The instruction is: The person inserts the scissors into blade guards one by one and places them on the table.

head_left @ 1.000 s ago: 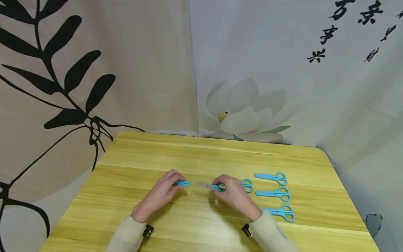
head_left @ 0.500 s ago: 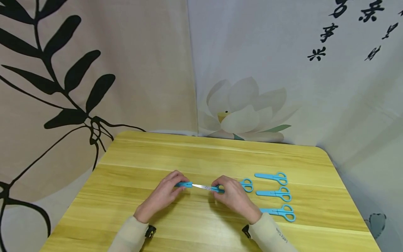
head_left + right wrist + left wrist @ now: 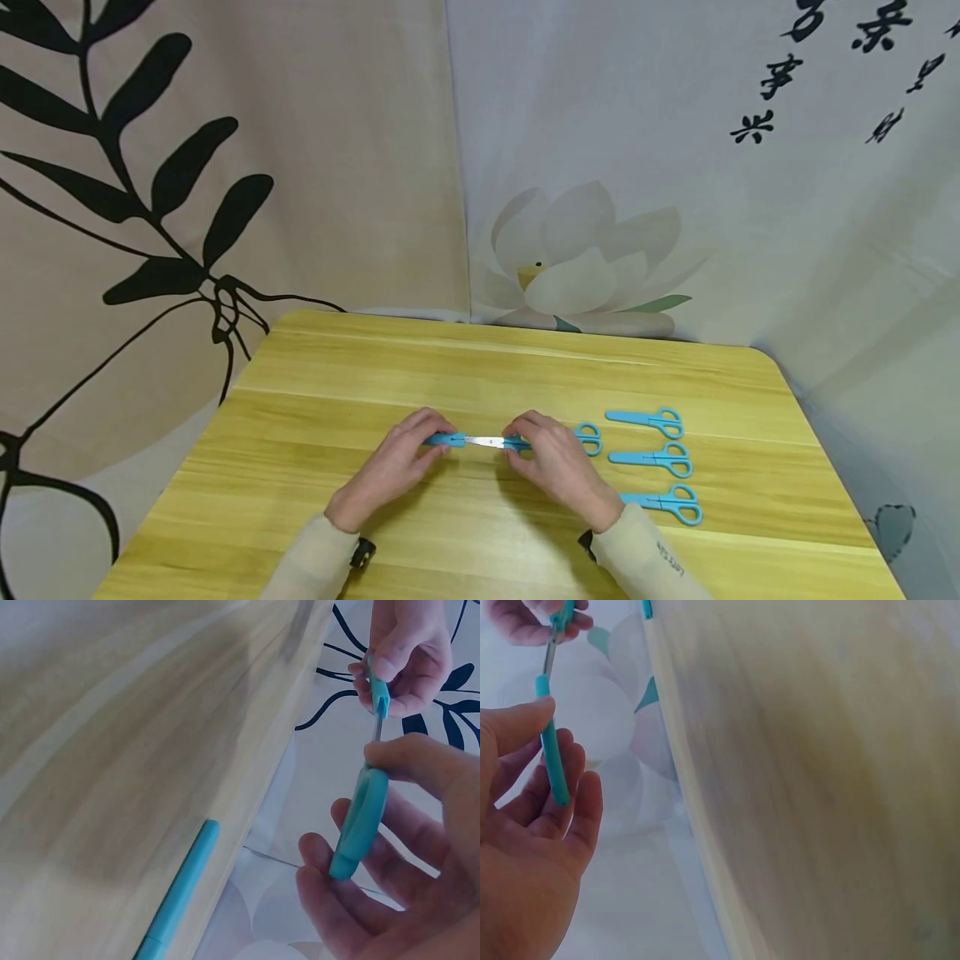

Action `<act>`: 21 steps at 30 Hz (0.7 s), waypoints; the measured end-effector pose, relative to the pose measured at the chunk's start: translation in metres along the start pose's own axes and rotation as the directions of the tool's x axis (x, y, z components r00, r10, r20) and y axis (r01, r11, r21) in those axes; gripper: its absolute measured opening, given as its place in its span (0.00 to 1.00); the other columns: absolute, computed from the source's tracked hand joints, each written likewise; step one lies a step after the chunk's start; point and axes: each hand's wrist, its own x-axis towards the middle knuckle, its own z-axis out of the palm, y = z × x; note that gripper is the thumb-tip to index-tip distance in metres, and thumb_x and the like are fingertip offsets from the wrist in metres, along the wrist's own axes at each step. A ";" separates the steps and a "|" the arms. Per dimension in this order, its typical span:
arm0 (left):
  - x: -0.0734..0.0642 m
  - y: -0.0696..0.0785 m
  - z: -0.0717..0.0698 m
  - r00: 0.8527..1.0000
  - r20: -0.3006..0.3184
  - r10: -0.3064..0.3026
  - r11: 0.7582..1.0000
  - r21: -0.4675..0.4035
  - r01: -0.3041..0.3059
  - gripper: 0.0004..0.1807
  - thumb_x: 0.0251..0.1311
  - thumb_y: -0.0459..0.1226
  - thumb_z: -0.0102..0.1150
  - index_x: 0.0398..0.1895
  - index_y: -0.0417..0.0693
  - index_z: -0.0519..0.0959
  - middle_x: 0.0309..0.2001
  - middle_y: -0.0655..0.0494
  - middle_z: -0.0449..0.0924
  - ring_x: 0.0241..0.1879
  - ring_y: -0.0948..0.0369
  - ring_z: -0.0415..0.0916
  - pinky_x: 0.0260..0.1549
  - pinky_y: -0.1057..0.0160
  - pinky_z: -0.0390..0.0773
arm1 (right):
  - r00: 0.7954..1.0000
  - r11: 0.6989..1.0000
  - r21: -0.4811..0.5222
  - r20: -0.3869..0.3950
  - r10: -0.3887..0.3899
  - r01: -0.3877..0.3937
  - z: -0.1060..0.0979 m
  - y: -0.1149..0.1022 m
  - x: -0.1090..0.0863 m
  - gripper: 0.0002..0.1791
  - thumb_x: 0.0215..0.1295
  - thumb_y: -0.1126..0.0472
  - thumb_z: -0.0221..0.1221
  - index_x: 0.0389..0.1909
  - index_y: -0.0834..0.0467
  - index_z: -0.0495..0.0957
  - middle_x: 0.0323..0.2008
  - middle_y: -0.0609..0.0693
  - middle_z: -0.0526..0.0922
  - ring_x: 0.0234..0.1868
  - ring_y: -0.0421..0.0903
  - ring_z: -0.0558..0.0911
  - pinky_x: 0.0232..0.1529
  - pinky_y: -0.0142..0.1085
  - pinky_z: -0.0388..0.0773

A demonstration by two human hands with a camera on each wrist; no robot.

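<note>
My left hand (image 3: 393, 471) pinches a light-blue scissors cover (image 3: 452, 439) between thumb and fingers, above the table. In the left wrist view the cover (image 3: 553, 761) lies across the fingers, its mouth facing the other hand. My right hand (image 3: 561, 471) grips a pair of scissors with blue handles (image 3: 364, 814). Their shiny blades (image 3: 486, 442) point left, with the tip inside the cover's mouth and the part near the pivot bare. Fingers partly hide the handles in the head view. Beyond the right hand lies another pair of scissors (image 3: 588, 438), partly hidden by that hand.
On the right of the wooden table (image 3: 525, 367), three covered blue scissors lie in a column: a far pair (image 3: 645, 421), a middle pair (image 3: 651, 459) and a near pair (image 3: 667, 503), partly behind the right sleeve. A printed curtain (image 3: 360, 167) hangs behind the table.
A second ago the blade tip and cover were apart. My left hand has moved slightly right with the cover, and the blades have entered it, leaving less metal bare. The right hand stays nearly still.
</note>
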 end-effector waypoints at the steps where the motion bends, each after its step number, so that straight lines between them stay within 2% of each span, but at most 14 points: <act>1: 0.000 0.000 0.001 1.000 -0.003 0.004 1.000 0.000 -0.004 0.11 0.65 0.29 0.68 0.49 0.46 0.83 0.47 0.61 0.78 0.45 0.64 0.78 0.47 0.61 0.85 | 1.000 1.000 -0.006 -0.005 -0.008 0.008 0.000 0.000 0.000 0.11 0.56 0.62 0.77 0.39 0.55 0.86 0.41 0.46 0.86 0.38 0.43 0.86 0.35 0.36 0.84; 8: 0.001 0.002 0.003 1.000 -0.009 0.010 1.000 -0.003 -0.010 0.11 0.65 0.30 0.69 0.49 0.48 0.84 0.46 0.65 0.78 0.44 0.67 0.76 0.46 0.64 0.83 | 1.000 1.000 -0.019 -0.010 -0.026 0.025 -0.003 -0.004 0.003 0.12 0.55 0.62 0.78 0.40 0.54 0.86 0.41 0.45 0.86 0.37 0.42 0.85 0.34 0.36 0.84; 15: 0.003 0.004 0.005 0.999 -0.017 0.039 0.999 0.008 -0.039 0.11 0.65 0.30 0.69 0.49 0.49 0.85 0.44 0.66 0.78 0.42 0.69 0.75 0.41 0.67 0.83 | 0.999 0.997 -0.062 0.003 -0.050 0.050 -0.005 -0.006 0.005 0.14 0.56 0.62 0.78 0.42 0.56 0.86 0.42 0.47 0.86 0.38 0.43 0.85 0.36 0.37 0.85; 21: 0.003 0.006 0.008 0.997 -0.028 0.072 0.997 0.010 -0.072 0.12 0.64 0.30 0.69 0.49 0.47 0.85 0.43 0.65 0.77 0.40 0.69 0.74 0.38 0.68 0.82 | 0.997 0.996 -0.049 -0.004 -0.072 0.072 -0.005 -0.008 0.005 0.12 0.56 0.62 0.77 0.40 0.56 0.87 0.42 0.47 0.86 0.39 0.43 0.85 0.37 0.37 0.86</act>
